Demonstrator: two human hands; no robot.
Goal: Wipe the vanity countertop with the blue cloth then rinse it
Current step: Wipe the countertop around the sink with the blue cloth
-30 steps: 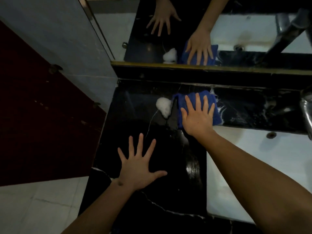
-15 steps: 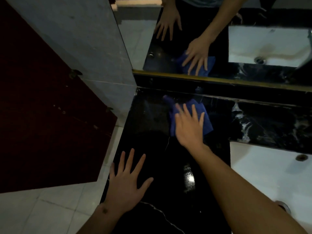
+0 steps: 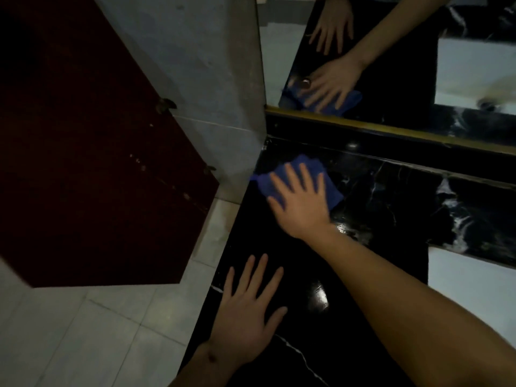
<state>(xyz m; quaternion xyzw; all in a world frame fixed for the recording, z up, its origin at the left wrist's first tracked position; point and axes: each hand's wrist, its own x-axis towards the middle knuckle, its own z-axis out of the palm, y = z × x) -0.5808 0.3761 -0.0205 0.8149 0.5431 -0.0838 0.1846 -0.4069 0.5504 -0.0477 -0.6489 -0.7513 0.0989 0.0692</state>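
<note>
Flat and wide, the left hand's (image 3: pixel 245 322) grip holds nothing: fingers straight, slightly spread, palm down on the black marble worktop (image 3: pixel 349 325) at 6 o'clock, near its left edge. Farther in, at 12 o'clock from it, the right hand (image 3: pixel 300 202) presses the blue cloth (image 3: pixel 290 166) flat, fingers straight and pointing away toward the wall; the cloth shows beyond the fingertips and at both sides of the hand, in the worktop's far left corner, just beside the tiled side wall (image 3: pixel 212 79). Half a second ago the cloth and right hand lay more to the right, away from that corner. At 3 o'clock lies the white sink (image 3: pixel 474 277). Beyond, the mirror (image 3: pixel 391 51) reflects both hands.
</note>
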